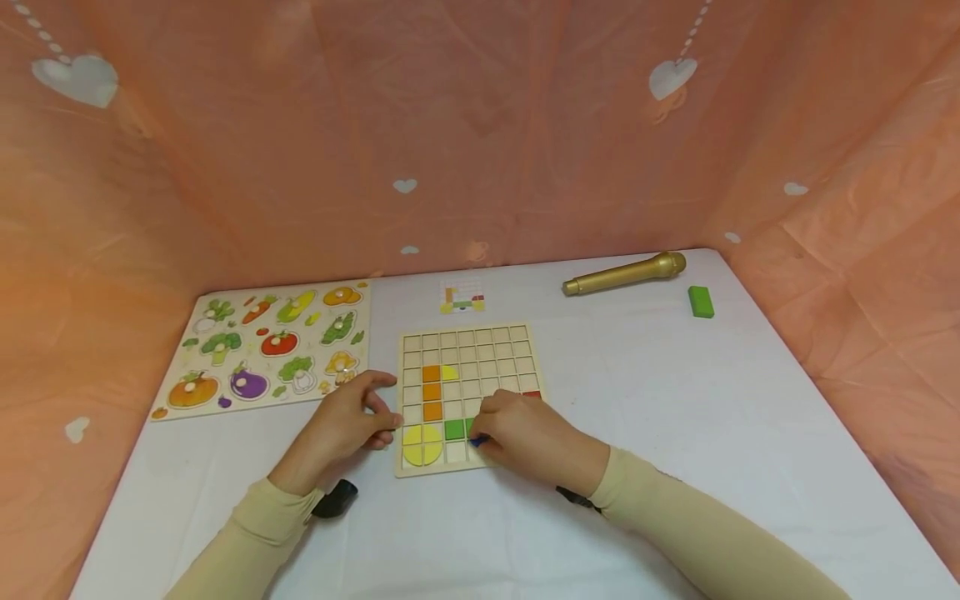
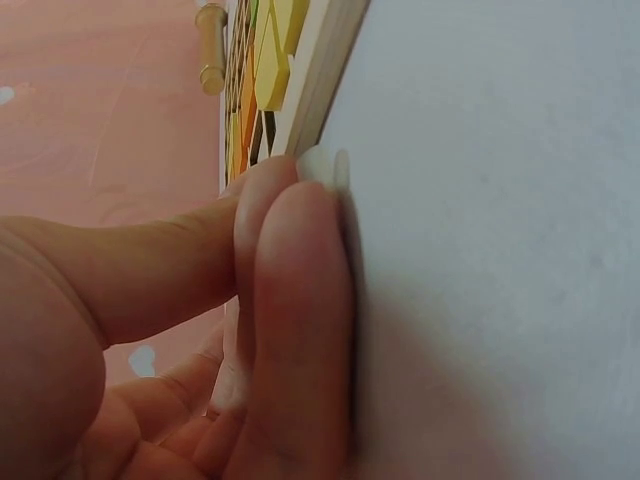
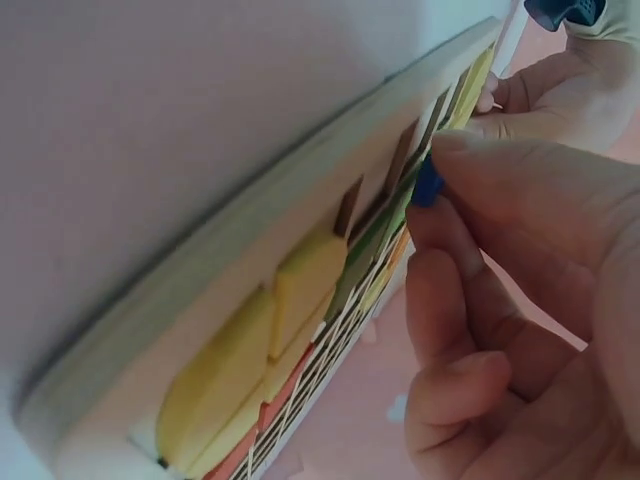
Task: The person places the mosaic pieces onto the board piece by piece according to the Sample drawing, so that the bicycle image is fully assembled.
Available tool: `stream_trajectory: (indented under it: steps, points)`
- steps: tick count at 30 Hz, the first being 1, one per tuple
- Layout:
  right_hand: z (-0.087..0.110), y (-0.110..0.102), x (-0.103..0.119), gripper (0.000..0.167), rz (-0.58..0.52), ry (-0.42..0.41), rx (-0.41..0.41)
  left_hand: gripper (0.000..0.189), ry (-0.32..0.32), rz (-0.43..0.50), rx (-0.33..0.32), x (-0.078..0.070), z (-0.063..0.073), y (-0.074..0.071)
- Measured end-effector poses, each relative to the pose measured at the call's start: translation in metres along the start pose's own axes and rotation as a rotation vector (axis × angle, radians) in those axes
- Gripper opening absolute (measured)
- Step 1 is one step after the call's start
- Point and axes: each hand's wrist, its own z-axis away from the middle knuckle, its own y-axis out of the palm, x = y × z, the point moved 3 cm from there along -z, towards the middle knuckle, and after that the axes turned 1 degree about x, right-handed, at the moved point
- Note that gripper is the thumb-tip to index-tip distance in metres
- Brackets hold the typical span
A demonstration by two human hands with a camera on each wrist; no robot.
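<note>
A square wooden grid board [image 1: 453,342] lies on the white table. My right hand [image 1: 525,437] is over its lower part and pinches a small blue piece [image 3: 427,184] between thumb and fingertip, just above the cells. At the left edge of the board, my left hand [image 1: 348,421] touches the rim with its fingertips. Several orange squares [image 1: 432,391] stand in a column. Yellow rounded pieces [image 1: 422,446] form a circle at the lower left, beside green squares [image 1: 454,430]. A red piece [image 1: 532,395] shows past my right hand, which hides the board's lower right.
A wooden vegetable puzzle [image 1: 262,367] lies to the left. Behind the grid board is a small pattern card [image 1: 462,302]. A gold microphone [image 1: 626,273] and a green block [image 1: 701,302] lie at the back right. Peach fabric [image 1: 480,125] encloses the table's back and sides.
</note>
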Motion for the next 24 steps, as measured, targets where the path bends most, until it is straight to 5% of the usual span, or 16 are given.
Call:
stream_trajectory:
  steps: [19,24]
  points:
    - [-0.003,0.002,0.004,0.014,0.030,0.038,0.026,0.065,-0.004,0.061,-0.008,0.004,0.002,0.001]
    - [0.005,-0.008,-0.006,0.012,-0.009,0.103,0.001,0.063,0.020,0.056,-0.002,0.004,-0.004,0.002]
